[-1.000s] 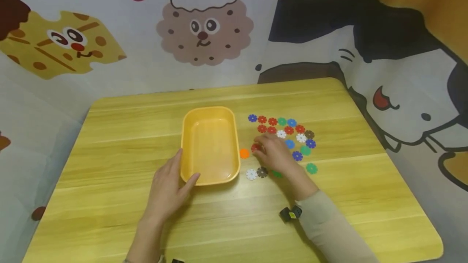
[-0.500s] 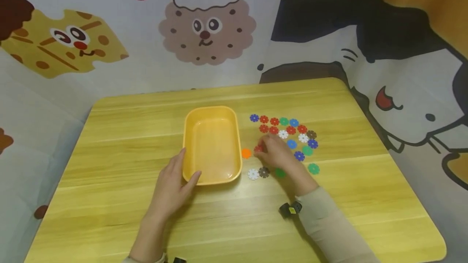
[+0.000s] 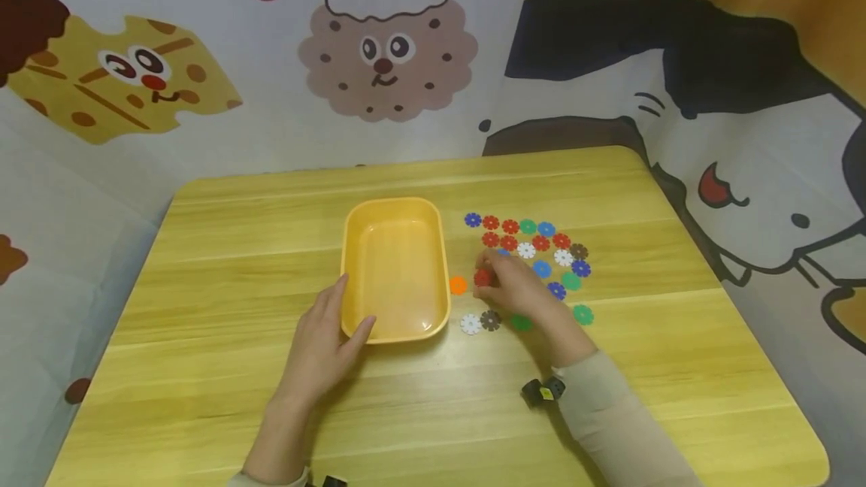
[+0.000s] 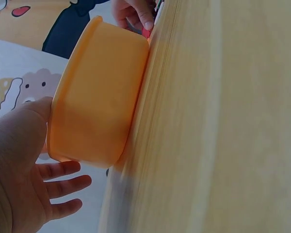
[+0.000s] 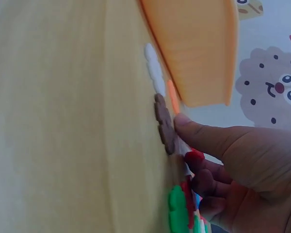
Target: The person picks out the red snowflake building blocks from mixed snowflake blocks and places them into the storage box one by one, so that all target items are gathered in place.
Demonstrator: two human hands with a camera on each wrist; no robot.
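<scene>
left hand (image 3: 318, 352): rests against the near left corner of the yellow tray (image 3: 395, 270), thumb along the short near wall, fingers straight and relaxed; grip wide, holds nothing.
right hand (image 3: 517, 284): grip narrow, thumb and fingertips pinching a red disc (image 3: 482, 277) just above the table (image 3: 203, 261).
red disc, where: right of the tray, beside the orange disc (image 3: 458, 285), at the left edge of the scattered disc pile (image 3: 541, 254).
hidden: the right hand covers part of the pile in the head view; a blue disc only peeks out behind the fingers. How many discs lie under the palm, cannot tell.
cut off: both forearms leave the bottom of the frame in the head view; the left wrist view crops the left hand (image 4: 19, 170) at its left side.
hard to make out: both wrist views are blurred, and the disc teeth are smeared in the right wrist view.
left wrist view only: tray's outer wall (image 4: 94, 92) (seen side-on) with the thumb on it, and the far red disc (image 4: 146, 32) at the other hand's fingertips.
right wrist view only: close pinch on the red disc (image 5: 194, 156); brown disc (image 5: 164, 124) and white disc (image 5: 153, 68) lying flat near the thumb, green disc (image 5: 177, 209) below.
head view only: tray interior, bare.
</scene>
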